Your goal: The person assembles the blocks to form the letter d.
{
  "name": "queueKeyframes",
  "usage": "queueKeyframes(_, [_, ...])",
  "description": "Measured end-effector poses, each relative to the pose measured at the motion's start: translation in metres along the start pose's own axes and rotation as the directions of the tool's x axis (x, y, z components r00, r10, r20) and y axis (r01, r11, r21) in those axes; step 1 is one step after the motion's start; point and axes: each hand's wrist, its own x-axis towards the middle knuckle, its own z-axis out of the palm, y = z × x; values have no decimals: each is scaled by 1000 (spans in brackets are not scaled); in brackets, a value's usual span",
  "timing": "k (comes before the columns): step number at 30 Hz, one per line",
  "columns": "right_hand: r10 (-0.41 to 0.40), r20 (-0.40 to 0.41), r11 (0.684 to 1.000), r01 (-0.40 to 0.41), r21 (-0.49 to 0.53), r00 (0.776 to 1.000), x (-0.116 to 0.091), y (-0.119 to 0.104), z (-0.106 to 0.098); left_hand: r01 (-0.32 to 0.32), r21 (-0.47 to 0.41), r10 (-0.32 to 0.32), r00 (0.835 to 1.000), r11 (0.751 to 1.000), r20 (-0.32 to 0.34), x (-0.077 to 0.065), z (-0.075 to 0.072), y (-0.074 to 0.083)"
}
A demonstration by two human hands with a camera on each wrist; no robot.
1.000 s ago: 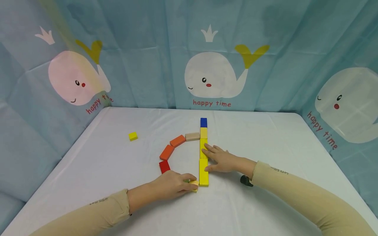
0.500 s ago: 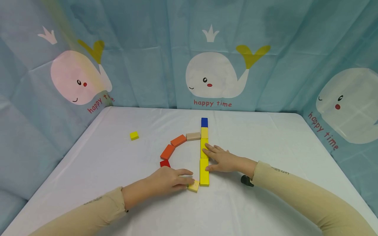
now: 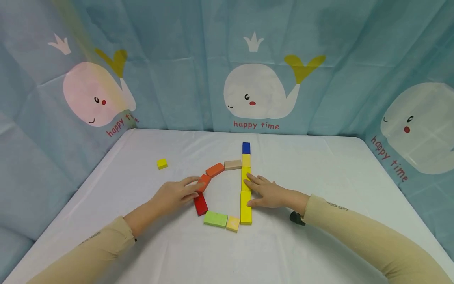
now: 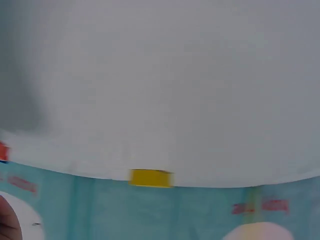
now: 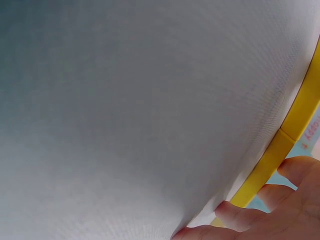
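Flat blocks form a rounded outline on the table in the head view. My left hand point(image 3: 173, 195) is at its left side, fingertips touching the lower orange block point(image 3: 204, 183) and the thumb near the red block point(image 3: 201, 204). My right hand point(image 3: 268, 193) lies with fingers spread against the upper long yellow block point(image 3: 245, 182) and the lower one point(image 3: 246, 209). A green block point(image 3: 215, 219) and a pale yellow block point(image 3: 233, 223) make the bottom. Another orange block point(image 3: 214, 170), a beige block point(image 3: 232, 165), a light yellow block point(image 3: 246, 160) and a blue block point(image 3: 246, 148) are farther back.
A single small yellow block point(image 3: 162, 163) lies apart at the back left. White cloth covers the table point(image 3: 312, 248). A blue whale-printed curtain point(image 3: 177, 90) stands along the back and sides.
My left hand has left the pale yellow and green blocks and moved left and away from me to the orange block, uncovering the green one. My right hand stays put.
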Motion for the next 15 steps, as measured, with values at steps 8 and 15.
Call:
queueKeyframes(8, [2,-3,1000,-2,-7,1000,1,1,2,321,139,-333,940,937,74,-26,-7,-65])
queueKeyframes(15, [0,-11,1000,-1,-11,1000,1,1,2,368,189,-392,913,910,109,-44,-8,-101])
